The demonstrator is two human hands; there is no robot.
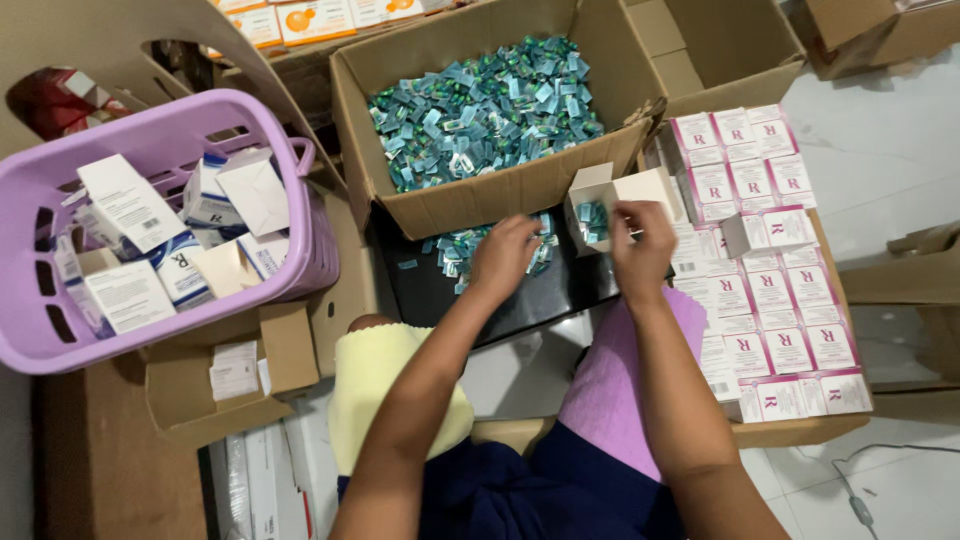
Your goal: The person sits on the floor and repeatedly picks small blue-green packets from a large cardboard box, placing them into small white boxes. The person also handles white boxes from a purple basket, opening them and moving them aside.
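1. Navy cloth is covering the person's lap at the bottom of the view, with a yellow cloth [385,385] and a pink cloth [625,385] lying over the knees.
2. Reaching forward, the left hand [503,258] is curling its fingers onto a small pile of teal sachets [462,250] lying on a black tray [440,295].
3. Beside it, the right hand [640,248] is pinching the flap of a small open white carton [598,205], which is already holding teal sachets.
4. Rows of closed white-and-pink boxes [770,290] are lying flat to the right.
5. Left of the tray, a purple basket [170,225] is holding loose white cartons.
6. Farthest off, a big cardboard box [480,110] is sitting full of teal sachets.
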